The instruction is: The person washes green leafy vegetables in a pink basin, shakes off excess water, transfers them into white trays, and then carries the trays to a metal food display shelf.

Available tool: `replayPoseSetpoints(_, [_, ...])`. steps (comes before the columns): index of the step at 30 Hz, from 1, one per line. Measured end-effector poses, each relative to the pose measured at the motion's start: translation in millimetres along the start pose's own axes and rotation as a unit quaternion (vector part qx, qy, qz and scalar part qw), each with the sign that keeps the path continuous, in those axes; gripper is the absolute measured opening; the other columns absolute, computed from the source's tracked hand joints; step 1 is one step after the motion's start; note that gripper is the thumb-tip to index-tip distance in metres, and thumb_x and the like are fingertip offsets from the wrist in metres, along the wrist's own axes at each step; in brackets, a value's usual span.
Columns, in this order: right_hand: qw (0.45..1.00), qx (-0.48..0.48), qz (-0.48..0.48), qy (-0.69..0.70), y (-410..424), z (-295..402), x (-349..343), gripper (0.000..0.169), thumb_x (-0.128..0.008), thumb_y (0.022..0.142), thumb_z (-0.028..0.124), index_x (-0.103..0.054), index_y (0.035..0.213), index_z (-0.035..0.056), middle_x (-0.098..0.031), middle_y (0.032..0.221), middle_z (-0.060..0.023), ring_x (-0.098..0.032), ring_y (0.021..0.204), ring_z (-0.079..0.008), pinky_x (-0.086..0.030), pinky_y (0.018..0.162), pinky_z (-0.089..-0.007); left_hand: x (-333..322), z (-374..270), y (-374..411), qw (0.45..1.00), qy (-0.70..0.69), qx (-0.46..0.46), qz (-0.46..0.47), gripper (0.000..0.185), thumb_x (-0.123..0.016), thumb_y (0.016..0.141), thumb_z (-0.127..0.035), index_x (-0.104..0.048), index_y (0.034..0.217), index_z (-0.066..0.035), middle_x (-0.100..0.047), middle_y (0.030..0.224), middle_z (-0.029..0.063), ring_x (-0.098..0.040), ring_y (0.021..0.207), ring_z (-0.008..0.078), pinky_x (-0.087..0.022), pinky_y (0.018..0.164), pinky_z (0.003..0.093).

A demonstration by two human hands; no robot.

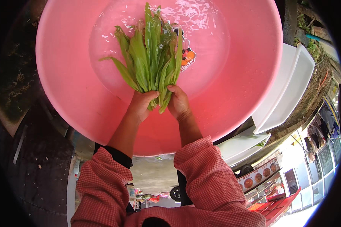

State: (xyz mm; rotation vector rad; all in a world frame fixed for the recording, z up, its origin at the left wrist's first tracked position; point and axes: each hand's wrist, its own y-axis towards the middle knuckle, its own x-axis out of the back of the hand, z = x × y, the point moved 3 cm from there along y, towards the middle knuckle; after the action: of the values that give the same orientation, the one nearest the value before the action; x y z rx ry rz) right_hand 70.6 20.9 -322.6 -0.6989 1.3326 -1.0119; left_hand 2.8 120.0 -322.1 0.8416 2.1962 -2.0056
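A bunch of long green leafy vegetables [142, 56] fans out away from me over a large pink plastic basin [71, 71]. My left hand [142, 105] grips the stem ends from the left, its thumb lying across them. From the right, my right hand [178, 102] closes around the same stems, thumb on top. The far leaf tips dip into clear water [193, 14] that ripples and glints in the basin. Partly behind the leaves, a printed picture [188, 58] in orange, black and white shows on the basin's bottom. My palms and most fingers are hidden beneath the bunch.
Right of the basin stand a white plastic tub [289, 93] and a lower white container [241, 144] with some greenery. Dark wet ground [39, 170] lies to the left. Toward the lower right appear a food stall with a picture sign [258, 177] and hanging clothes [318, 133].
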Motion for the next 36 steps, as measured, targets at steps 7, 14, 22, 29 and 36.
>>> replayPoseSetpoints(7, [0.982, 0.108, -0.029, -0.154, -15, 7, 10, 0.05, -0.048, 0.09, 0.032, -0.038, 0.131, 0.0033, -0.051, 0.122, -0.009, -0.047, 0.111, -0.0192, -0.037, 0.096, -0.0332, -11, -4, -11, 0.996, -0.016, 0.042, 0.073, 0.044, -0.058, 0.074, -0.001, -0.048, 0.117, -0.003, -0.058, 0.105, 0.0063, -0.059, 0.091, 0.0189, -0.05, 0.077, 0.0343])
replayPoseSetpoints(14, [0.978, 0.045, -0.124, -0.161, -29, -1, -6, 0.051, -0.04, 0.093, 0.043, -0.044, 0.125, 0.0031, -0.059, 0.096, -0.0062, -0.052, 0.075, -0.0114, -0.041, 0.058, -0.0223, -16, 9, -20, 0.997, 0.001, 0.058, 0.05, 0.044, -0.063, 0.076, -0.001, -0.049, 0.117, -0.006, -0.059, 0.107, 0.0056, -0.059, 0.092, 0.0173, -0.05, 0.074, 0.0324])
replayPoseSetpoints(22, [0.965, 0.096, -0.026, -0.244, -74, -11, -24, 0.057, -0.053, 0.088, 0.036, -0.038, 0.13, 0.0003, -0.049, 0.123, -0.0113, -0.047, 0.112, -0.0216, -0.036, 0.095, -0.0315, -35, 6, -74, 0.986, 0.153, -0.018, -0.07, 0.03, -0.065, 0.078, -0.003, -0.057, 0.107, -0.005, -0.062, 0.095, 0.0024, -0.059, 0.08, 0.0107, -0.048, 0.066, 0.0244])
replayPoseSetpoints(29, [0.998, 0.041, 0.0, -0.048, -130, 5, -52, 0.052, -0.06, 0.086, 0.029, -0.043, 0.124, -0.0015, -0.053, 0.118, -0.0094, -0.05, 0.109, -0.019, -0.038, 0.094, -0.0316, -61, -14, -142, 0.957, 0.28, -0.067, 0.026, 0.04, -0.06, 0.074, 0.001, -0.049, 0.112, -0.002, -0.058, 0.096, 0.004, -0.057, 0.084, 0.0122, -0.049, 0.069, 0.0267])
replayPoseSetpoints(36, [0.987, 0.122, -0.085, -0.064, -167, 0, -87, 0.047, -0.06, 0.086, 0.031, -0.049, 0.117, -0.0019, -0.057, 0.109, -0.0096, -0.056, 0.096, -0.0165, -0.045, 0.082, -0.0283, -66, -21, -179, 0.93, 0.349, -0.113, -0.01, 0.047, -0.062, 0.07, -0.004, -0.046, 0.114, 0.0, -0.058, 0.1, 0.0096, -0.057, 0.088, 0.0163, -0.047, 0.073, 0.0292])
